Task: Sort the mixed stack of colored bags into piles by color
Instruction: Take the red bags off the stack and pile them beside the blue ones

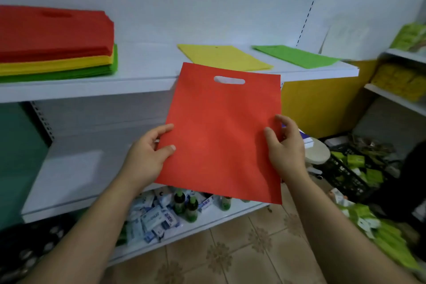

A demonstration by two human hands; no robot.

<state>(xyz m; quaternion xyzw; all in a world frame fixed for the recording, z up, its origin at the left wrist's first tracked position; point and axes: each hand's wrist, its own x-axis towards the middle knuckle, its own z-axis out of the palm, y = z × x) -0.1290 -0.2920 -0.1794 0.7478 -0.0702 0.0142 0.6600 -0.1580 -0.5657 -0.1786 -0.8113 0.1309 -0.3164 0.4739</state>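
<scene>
Two hands hold one red bag in front of the shelf

Both hands grasp the red bag [221, 131] by its side edges. The left hand [147, 157] pinches the left edge, thumb on the front and the other fingers behind. The right hand [285, 145] holds the right edge in the same manner. The bag hangs in the air, not touching the shelf [149, 80]. Its long axis goes from the person toward the shelf, with the handle cut-out at the far, upper end, and the whole bag leans a little to the right.

On the shelf, the mixed stack [55, 44] lies far to the left, with red layers on top, then yellow, then green. One yellow bag [226, 57] lies flat just behind the top edge of the red bag, and one green bag [295, 55] lies further right. I see no separate red pile.

I judge that the red bag must go forward and up, onto its own place. White shelf surface shows between the stack and the yellow bag, so that place is up and to the left, and the left hand is nearer to it.
</scene>
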